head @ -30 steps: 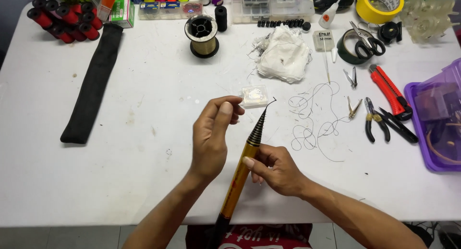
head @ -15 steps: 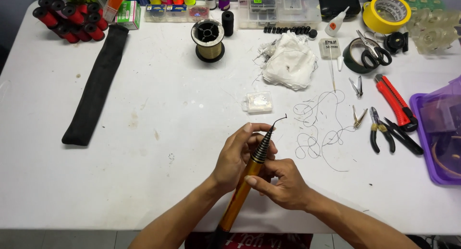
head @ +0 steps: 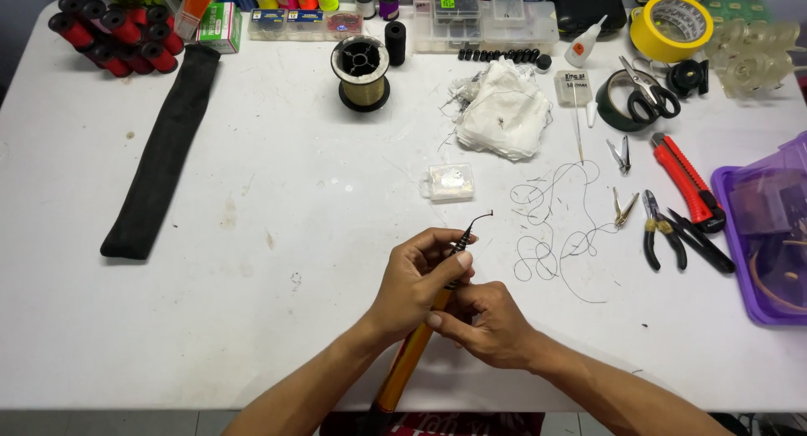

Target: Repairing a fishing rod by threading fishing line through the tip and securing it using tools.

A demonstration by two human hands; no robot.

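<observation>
1. White table (head: 168, 318): keep the work low over the bare patch in front of you, well clear of the loose black line (head: 555, 234) to your right.
2. Telescopic rod (head: 420, 335), yellow butt twd you, black tip end up: keep it angled, don't lever it.
3. Left hand (head: 416, 289) clenched round the black sections; grip firm, no crushing.
4. Right hand (head: 487, 327) pinching the rod just below; steady it there.
5. Hooked tip (head: 479, 219): thin, bent, so go gently.

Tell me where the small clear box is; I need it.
The small clear box lies mid-table, just beyond the hands, left of the loose thread.
</observation>
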